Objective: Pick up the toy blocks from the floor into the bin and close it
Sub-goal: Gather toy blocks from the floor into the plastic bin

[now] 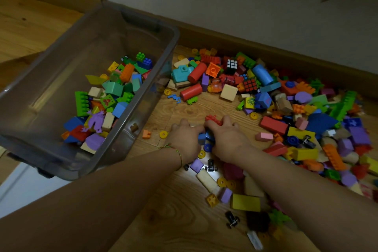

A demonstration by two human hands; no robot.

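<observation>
A clear grey plastic bin (61, 71) stands open on the floor at the left, with several coloured blocks in its bottom. A wide heap of toy blocks (272, 98) covers the wooden floor to its right. My left hand (186, 141) and my right hand (229, 139) lie side by side on the floor in front of the heap, fingers curled around a small clump of blocks. Blue blocks (205, 137) show between the two hands and a red spiky piece (212, 118) sits at my right fingertips. The bin's lid is not in view.
A wooden skirting board (266, 49) and a white wall run behind the heap. Loose pieces lie near my wrists: yellow wheels (163, 134), an orange block (146, 134), small black toy cars (232, 219). Bare floor (190, 108) lies between bin and heap.
</observation>
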